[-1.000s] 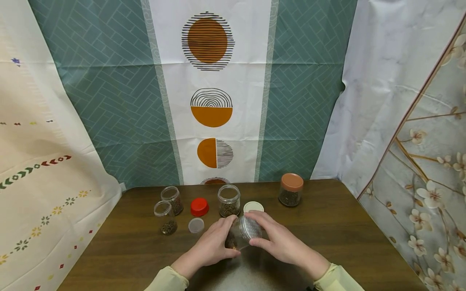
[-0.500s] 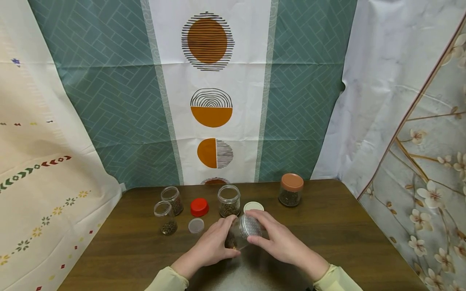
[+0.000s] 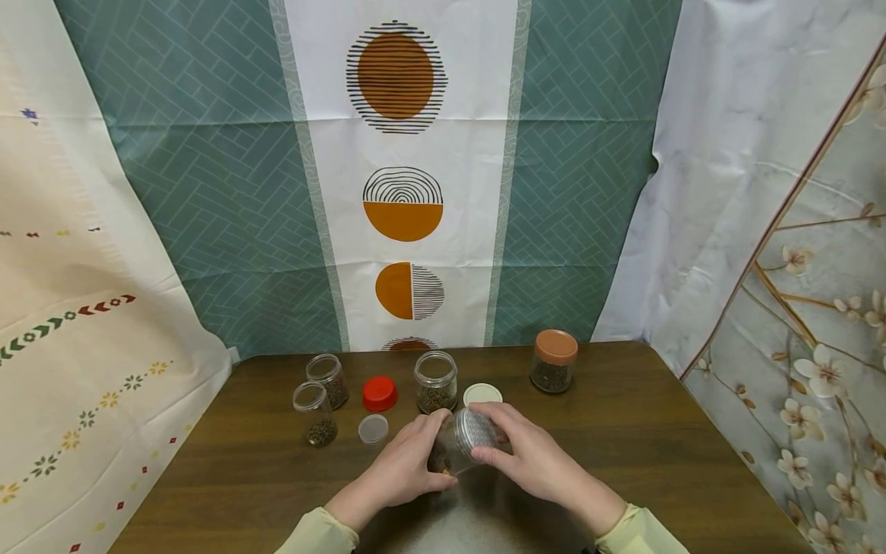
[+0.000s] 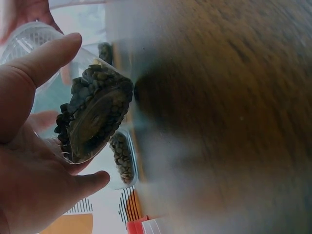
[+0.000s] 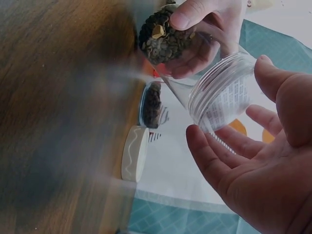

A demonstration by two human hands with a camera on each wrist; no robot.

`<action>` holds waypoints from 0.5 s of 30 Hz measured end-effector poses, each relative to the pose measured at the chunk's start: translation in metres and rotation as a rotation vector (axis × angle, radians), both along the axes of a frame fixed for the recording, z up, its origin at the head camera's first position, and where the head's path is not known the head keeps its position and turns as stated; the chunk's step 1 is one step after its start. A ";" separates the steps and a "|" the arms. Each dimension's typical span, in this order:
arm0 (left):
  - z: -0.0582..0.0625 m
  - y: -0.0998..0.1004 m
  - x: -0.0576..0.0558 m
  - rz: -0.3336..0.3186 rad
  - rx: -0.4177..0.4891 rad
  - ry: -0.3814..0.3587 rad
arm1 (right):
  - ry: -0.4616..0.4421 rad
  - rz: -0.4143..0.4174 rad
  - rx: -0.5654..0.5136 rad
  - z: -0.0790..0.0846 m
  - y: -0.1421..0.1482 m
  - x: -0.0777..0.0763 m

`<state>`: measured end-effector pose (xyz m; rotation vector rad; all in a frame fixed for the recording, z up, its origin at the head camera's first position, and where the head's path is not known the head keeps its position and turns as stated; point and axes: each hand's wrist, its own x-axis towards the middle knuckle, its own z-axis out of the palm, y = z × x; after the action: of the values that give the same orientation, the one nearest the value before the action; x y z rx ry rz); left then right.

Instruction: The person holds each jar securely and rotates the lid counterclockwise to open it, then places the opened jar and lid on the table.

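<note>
Both hands hold one clear jar (image 3: 450, 450), tilted low over the table. My left hand (image 3: 410, 463) grips its body near the base, thumb on one side and fingers on the other. Small dark pebble-like pieces (image 4: 92, 107) lie heaped toward the jar's bottom, with one yellowish piece (image 5: 158, 31) among them. At the jar's mouth, my right hand (image 3: 529, 452) holds the ribbed clear rim (image 5: 214, 87) between thumb and fingertips. Pale rows of fine marks show across this top; whether it is a separate lid I cannot tell.
Behind the hands stand an open jar (image 3: 436, 381) and a cream lid (image 3: 482, 393). To the left are two open jars, one nearer (image 3: 318, 427) and one farther (image 3: 328, 381), a red lid (image 3: 379, 394) and a small clear lid (image 3: 374, 429). An orange-lidded jar (image 3: 554, 365) stands back right.
My right hand's thumb and fingers have shifted slightly around the jar's rim, and its top has turned a little. The left hand keeps its grip in the same place.
</note>
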<state>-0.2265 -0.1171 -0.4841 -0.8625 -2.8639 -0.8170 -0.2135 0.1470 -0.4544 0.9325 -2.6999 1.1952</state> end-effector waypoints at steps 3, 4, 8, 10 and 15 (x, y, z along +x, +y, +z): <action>0.000 0.000 0.000 -0.002 0.000 0.003 | 0.024 0.025 -0.006 0.000 0.001 0.000; 0.000 0.000 0.000 -0.002 -0.002 0.006 | 0.032 0.033 -0.007 -0.001 0.002 0.000; 0.000 0.000 0.001 -0.007 0.002 0.011 | 0.053 0.048 0.002 -0.001 0.004 0.000; 0.001 0.000 0.002 -0.009 0.006 0.011 | 0.054 0.048 0.011 -0.001 0.005 0.000; 0.001 0.000 0.002 -0.003 0.004 0.003 | 0.046 0.055 0.023 -0.001 0.006 0.001</action>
<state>-0.2246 -0.1170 -0.4831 -0.8674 -2.8579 -0.8200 -0.2121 0.1526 -0.4553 1.0305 -2.6741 1.1397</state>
